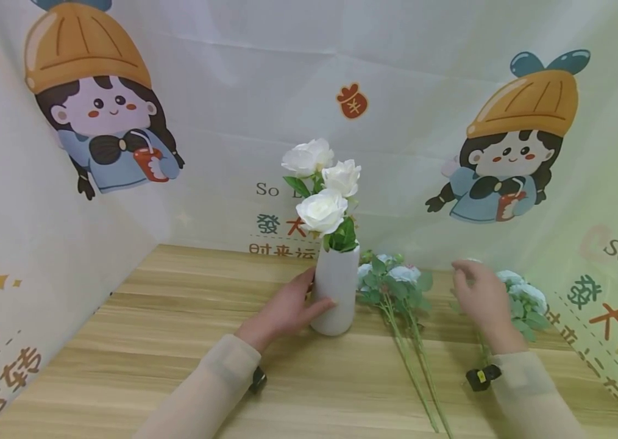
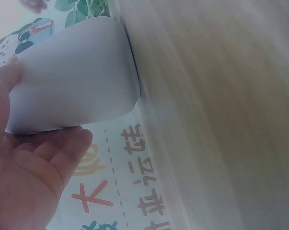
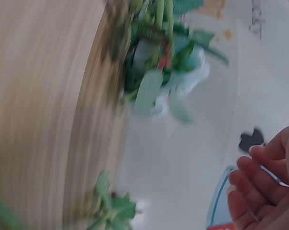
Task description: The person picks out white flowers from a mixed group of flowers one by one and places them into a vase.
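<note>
A white vase point(image 1: 335, 292) stands upright on the table with white roses point(image 1: 322, 211) and green leaves in its mouth. My left hand point(image 1: 286, 310) holds the vase from its left side, thumb across the front and fingers around the back. In the left wrist view, the left hand's fingers point(image 2: 67, 153) lie along the vase wall. My right hand point(image 1: 481, 300) is in the air over the right part of the table, fingers loosely bent with nothing in them. It is between two groups of pale blue flowers; the nearer is the right-hand bunch point(image 1: 525, 299), partly hidden behind it.
To the right of the vase, pale blue flowers point(image 1: 404, 274) lie on the wooden table point(image 1: 177, 341), their long green stems point(image 1: 410, 360) pointing to the front edge. A printed cloth backdrop point(image 1: 243, 110) encloses the table at the back and both sides.
</note>
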### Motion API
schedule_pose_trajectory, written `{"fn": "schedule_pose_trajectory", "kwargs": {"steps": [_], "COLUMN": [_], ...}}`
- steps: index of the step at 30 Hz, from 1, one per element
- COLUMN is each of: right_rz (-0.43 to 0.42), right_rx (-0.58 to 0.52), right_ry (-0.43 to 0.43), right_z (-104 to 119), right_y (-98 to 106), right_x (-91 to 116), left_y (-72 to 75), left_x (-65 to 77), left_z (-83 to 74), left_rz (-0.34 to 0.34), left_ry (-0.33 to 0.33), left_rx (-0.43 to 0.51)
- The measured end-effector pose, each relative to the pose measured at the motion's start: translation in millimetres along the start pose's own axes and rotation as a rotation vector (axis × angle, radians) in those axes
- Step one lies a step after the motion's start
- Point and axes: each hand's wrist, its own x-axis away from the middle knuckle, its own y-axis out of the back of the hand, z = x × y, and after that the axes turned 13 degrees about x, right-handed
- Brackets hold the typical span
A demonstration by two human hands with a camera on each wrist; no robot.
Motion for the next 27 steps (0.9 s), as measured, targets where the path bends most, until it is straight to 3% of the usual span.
{"fn": "schedule_pose_trajectory", "kwargs": {"steps": [11, 21, 27], "right_rz": [0.186, 0.525, 0.573], "right_rx": [0.123, 0.277, 0.324], "right_ry": [-0.145, -0.250, -0.254], "right_z": [-29.4, -40.8, -46.4], "right_y": [9.4, 14.0, 11.0], "right_x": [5.0, 10.6, 11.9], "left_y": [-0.1, -0.6, -0.3], "left_x": [-0.2, 0.7, 0.8], "left_z": [-0.3, -1.4, -2.4], "left_rz": [0.004, 0.003, 0.006], "left_ry": [0.005, 0.016, 0.002], "left_rx": [0.007, -0.003, -0.002]}}
